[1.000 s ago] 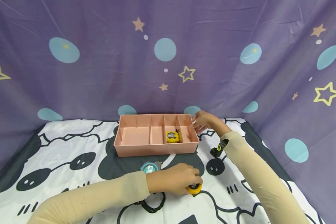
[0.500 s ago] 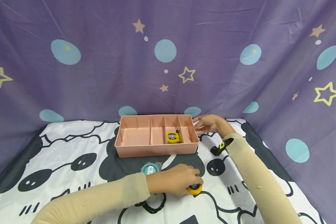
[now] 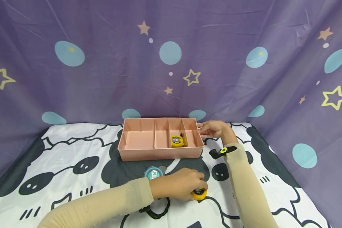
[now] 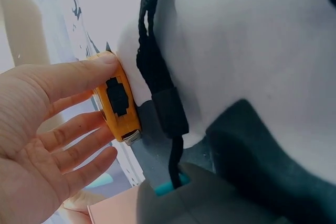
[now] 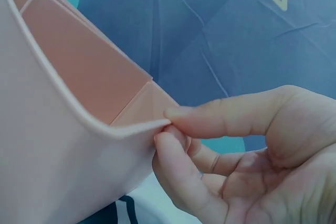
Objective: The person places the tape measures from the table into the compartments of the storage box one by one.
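Observation:
My left hand [image 3: 185, 184] pinches a yellow tape measure [image 3: 199, 193] near the front of the cloth. In the left wrist view its thumb presses on one side of that tape measure [image 4: 121, 98], with the fingers on the other. At the right end of the pink divided box [image 3: 159, 154] is my right hand [image 3: 213, 129]. The right wrist view shows its thumb and index finger [image 5: 176, 150] pinching the box's rim [image 5: 136, 127]. A second yellow tape measure [image 3: 177, 141] stands inside a compartment of the box. Partly behind my left wrist lies a teal tape measure [image 3: 154, 173].
A black strap [image 3: 158, 216] loops on the cloth below my left wrist; in the left wrist view this strap [image 4: 170, 111] runs to the teal tape measure. The white cloth [image 3: 60, 142] has black cartoon prints. A purple curtain [image 3: 108, 85] hangs close behind the box.
My right forearm has swung left and the wrist has turned, while the fingers stay at the box's right end. The left hand and its tape measure have barely moved.

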Tool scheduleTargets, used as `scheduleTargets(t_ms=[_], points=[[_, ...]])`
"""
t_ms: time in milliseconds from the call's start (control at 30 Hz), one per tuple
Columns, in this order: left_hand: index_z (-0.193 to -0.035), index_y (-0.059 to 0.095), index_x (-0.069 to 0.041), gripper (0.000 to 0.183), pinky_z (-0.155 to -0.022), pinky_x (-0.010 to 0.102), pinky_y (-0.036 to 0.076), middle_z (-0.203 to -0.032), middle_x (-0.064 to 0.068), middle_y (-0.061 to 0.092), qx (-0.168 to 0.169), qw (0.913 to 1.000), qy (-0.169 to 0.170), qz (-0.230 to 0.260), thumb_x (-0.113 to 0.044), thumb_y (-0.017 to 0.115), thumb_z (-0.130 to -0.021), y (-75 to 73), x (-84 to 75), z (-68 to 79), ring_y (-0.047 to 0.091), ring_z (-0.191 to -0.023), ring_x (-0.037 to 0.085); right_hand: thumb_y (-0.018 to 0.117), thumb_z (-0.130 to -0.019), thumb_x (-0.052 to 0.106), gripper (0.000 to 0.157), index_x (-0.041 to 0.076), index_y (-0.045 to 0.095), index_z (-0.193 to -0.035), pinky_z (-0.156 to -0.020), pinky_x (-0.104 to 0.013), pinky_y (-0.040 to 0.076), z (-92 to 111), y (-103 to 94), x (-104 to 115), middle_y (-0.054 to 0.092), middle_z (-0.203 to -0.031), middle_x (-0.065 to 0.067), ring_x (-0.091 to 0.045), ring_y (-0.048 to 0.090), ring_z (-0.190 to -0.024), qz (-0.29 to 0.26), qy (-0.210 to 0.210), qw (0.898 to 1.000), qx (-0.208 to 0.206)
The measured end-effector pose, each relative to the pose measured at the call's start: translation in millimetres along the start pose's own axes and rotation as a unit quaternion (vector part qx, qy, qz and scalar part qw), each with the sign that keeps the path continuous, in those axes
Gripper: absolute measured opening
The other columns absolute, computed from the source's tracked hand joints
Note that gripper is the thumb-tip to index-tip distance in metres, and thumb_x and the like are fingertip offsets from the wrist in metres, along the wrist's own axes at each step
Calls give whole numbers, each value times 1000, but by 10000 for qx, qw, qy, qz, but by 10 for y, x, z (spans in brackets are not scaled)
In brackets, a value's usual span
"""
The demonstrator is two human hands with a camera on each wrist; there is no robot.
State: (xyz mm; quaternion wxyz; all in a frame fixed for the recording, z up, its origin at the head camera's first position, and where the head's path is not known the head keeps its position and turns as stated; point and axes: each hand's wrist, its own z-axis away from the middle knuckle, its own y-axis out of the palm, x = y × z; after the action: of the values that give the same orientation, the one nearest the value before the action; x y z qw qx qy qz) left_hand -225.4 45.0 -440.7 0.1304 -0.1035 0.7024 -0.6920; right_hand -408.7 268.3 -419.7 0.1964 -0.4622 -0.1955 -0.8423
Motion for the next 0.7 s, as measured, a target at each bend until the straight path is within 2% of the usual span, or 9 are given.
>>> scheduleTargets(t_ms=[67, 200, 367, 500, 700], points=[[-118, 72, -30, 46, -70, 17, 47, -99, -9, 63, -8, 10000, -9, 67, -26, 90, -76, 10, 8, -5, 58, -85, 3, 42, -101, -9, 21, 2, 46, -118, -77, -20, 58, 15, 35, 0, 70, -89, 2, -7, 70, -80, -29, -28, 9999, -154], [-118, 73, -31, 47, -70, 16, 46, -98, -10, 63, -46, 9998, -53, 184, -25, 90, -75, 25, 26, -3, 57, -84, 2, 41, -101, -12, 25, -4, 42, -125, -73, -19, 59, 42, 84, -3, 71, -85, 0, -7, 70, -77, -42, -137, 9994, -322], [-118, 73, -32, 49, -69, 16, 46, -98, -10, 62, -72, 9995, -67, 286, -26, 91, -73, 36, 38, -1, 56, -85, 2, 45, -99, -10, 35, -10, 39, -133, -74, -20, 59, 58, 114, -34, 70, -85, 2, -7, 69, -77, 424, -368, 9965, -618], [-119, 72, -31, 48, -70, 16, 46, -99, -10, 62, -90, 9995, -26, 295, -26, 91, -75, 67, 50, -1, 56, -85, 2, 49, -97, -7, 37, -11, 42, -132, -75, -21, 60, 70, 123, -59, 68, -85, 2, -7, 68, -76, 811, -487, 9919, -846], [-119, 72, -31, 48, -70, 15, 45, -99, -10, 61, -125, 9992, 14, 382, -25, 90, -75, 76, 58, -8, 54, -85, 1, 50, -96, -6, 35, -12, 42, -130, -71, -20, 59, 95, 133, -59, 68, -83, 2, -7, 67, -73, 932, -585, 9903, -847]])
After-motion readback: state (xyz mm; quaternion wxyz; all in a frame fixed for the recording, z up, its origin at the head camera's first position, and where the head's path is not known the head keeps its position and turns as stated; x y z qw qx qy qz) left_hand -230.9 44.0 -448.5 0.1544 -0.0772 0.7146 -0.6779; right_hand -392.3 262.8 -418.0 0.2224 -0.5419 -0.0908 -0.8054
